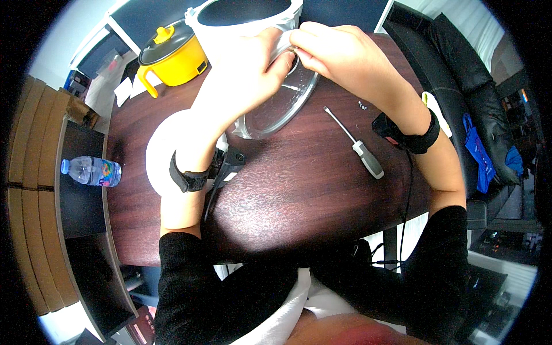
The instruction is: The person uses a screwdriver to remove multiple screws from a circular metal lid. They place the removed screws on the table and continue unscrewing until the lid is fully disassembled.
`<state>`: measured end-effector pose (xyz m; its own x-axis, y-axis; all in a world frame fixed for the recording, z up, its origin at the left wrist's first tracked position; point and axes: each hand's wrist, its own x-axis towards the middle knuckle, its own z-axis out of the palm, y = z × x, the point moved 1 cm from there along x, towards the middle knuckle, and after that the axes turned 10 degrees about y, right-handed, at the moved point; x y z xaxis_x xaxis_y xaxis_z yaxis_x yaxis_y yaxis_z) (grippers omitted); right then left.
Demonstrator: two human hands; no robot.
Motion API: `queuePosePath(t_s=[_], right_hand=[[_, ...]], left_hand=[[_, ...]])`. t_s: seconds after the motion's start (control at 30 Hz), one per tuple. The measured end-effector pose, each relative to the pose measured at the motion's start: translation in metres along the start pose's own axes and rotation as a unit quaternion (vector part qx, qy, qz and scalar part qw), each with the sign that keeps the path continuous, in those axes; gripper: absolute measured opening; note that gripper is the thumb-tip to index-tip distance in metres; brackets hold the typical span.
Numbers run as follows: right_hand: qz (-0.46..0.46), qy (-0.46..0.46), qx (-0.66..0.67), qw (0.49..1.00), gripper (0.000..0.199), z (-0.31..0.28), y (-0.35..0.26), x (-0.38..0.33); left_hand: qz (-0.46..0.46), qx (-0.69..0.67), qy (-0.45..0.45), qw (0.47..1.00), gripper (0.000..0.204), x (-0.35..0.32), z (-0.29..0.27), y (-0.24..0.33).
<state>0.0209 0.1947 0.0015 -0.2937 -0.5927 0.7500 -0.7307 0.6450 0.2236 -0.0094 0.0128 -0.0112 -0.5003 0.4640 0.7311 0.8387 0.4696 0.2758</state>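
Note:
A round clear plastic lid (275,118) stands tilted against a tall white round tub (230,26) at the far side of the table. My left hand (247,72) is closed on the lid's upper part, its thumb pressed toward the other hand. Right beside it, my right hand (336,52) pinches with fingertips at the same upper edge; what lies between those fingers is too small to make out. On the table nearer me lies a screwdriver (360,150) with a grey and white handle. A few tiny metal pieces (361,105) lie beyond it, near my right wrist.
A yellow electric pot (178,60) with a dark lid stands at the far left. Under my left forearm is a white round thing (161,149). A water bottle (92,171) lies past the left table edge. A black sofa (460,86) is at the right. A cable hangs from my right wrist.

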Motion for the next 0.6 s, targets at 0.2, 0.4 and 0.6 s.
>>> queuePosePath(t_s=[0.2, 0.4, 0.6], right_hand=[[0.013, 0.009, 0.036, 0.999, 0.020, 0.005, 0.009, -0.003], [0.122, 0.001, 0.086, 0.989, 0.014, -0.003, 0.006, -0.009], [0.214, -0.106, 0.050, 0.970, 0.012, -0.023, 0.033, -0.067]], left_hand=[[-0.010, 0.000, -0.010, 1.000, 0.028, 0.002, 0.000, 0.001], [-0.016, 0.006, -0.002, 1.000, 0.031, 0.001, 0.000, 0.001], [-0.079, 0.053, -0.020, 0.995, 0.047, -0.002, -0.006, -0.013]])
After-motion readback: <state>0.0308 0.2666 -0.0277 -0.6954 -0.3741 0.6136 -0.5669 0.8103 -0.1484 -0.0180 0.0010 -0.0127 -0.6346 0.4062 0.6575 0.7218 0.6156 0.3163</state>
